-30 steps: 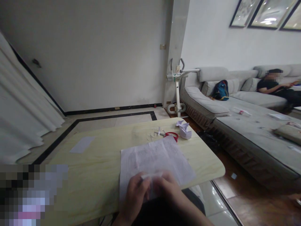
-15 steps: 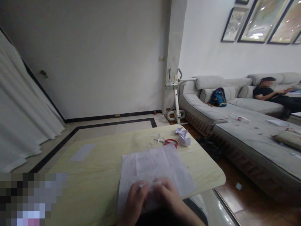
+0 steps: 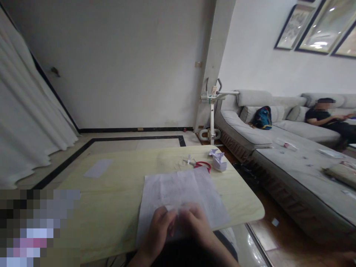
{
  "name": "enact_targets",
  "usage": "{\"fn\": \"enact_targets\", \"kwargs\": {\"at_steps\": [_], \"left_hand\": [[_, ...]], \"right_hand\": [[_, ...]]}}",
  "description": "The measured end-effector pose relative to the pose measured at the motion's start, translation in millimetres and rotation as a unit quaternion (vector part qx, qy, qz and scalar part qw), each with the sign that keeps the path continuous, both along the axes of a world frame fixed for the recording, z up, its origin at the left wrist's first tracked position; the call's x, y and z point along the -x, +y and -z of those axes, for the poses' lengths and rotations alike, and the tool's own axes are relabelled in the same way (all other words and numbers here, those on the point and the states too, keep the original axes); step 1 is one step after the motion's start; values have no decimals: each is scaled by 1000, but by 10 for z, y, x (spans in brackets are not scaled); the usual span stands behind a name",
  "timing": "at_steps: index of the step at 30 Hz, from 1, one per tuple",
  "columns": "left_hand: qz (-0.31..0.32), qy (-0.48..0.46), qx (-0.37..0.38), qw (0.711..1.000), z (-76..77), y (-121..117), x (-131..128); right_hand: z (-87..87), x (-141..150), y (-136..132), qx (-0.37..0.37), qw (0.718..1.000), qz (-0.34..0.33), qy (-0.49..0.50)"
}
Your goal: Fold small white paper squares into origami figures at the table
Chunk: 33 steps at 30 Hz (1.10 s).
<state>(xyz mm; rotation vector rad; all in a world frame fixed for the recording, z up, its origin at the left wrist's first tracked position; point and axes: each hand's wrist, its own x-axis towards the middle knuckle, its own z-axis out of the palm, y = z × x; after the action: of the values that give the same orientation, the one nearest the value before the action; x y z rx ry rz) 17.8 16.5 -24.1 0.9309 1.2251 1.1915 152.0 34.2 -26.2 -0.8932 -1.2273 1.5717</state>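
Note:
My left hand (image 3: 160, 226) is closed in a pinch above the near part of a large thin whitish sheet (image 3: 178, 189), which lies on the pale wooden table (image 3: 111, 211). A small piece of white paper (image 3: 168, 208) shows at its fingertips. Close beside it, my right hand (image 3: 196, 220) is also closed, its fingertips at the same small paper and blurred by motion. Beyond the sheet lie red-handled scissors (image 3: 203, 165), with thin paper scraps (image 3: 182, 162) around the blades. A folded white paper shape (image 3: 219, 161) stands right of them.
A flat piece of white paper (image 3: 98, 168) lies at the table's left. Past the right table edge is a long grey sofa (image 3: 289, 163) with a blue backpack (image 3: 263, 117) and a seated person (image 3: 328, 116). White exercise equipment (image 3: 212, 115) stands behind the table.
The view has swung slightly left, so the room sits farther right in it. My hands stay close together over the sheet, with small finger movements.

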Motion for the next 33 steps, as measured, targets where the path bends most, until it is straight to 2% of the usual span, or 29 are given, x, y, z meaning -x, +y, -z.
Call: {"fn": "enact_targets", "kwargs": {"at_steps": [5,9,14,19,23,27,33], "left_hand": [[-10,-20,-7,1000,-35,-3,-5],[12,-42,-4,999,-15,13,-1],[5,-74,-5,997,87,32,-1],[-3,-91,13,996,214,30,-1],[-13,-68,50,996,199,6,-1],[-14,-69,71,995,142,-18,3],[-22,-89,83,992,168,-31,27]], "right_hand": [[-41,-18,-5,34,999,-3,-32],[14,-43,-6,52,996,43,-58],[96,-64,-3,50,997,10,-50],[144,-86,1,54,996,36,-55],[84,-90,-19,40,996,32,-72],[12,-85,-43,66,994,54,-73],[-3,-84,-44,37,995,20,-88]]}}
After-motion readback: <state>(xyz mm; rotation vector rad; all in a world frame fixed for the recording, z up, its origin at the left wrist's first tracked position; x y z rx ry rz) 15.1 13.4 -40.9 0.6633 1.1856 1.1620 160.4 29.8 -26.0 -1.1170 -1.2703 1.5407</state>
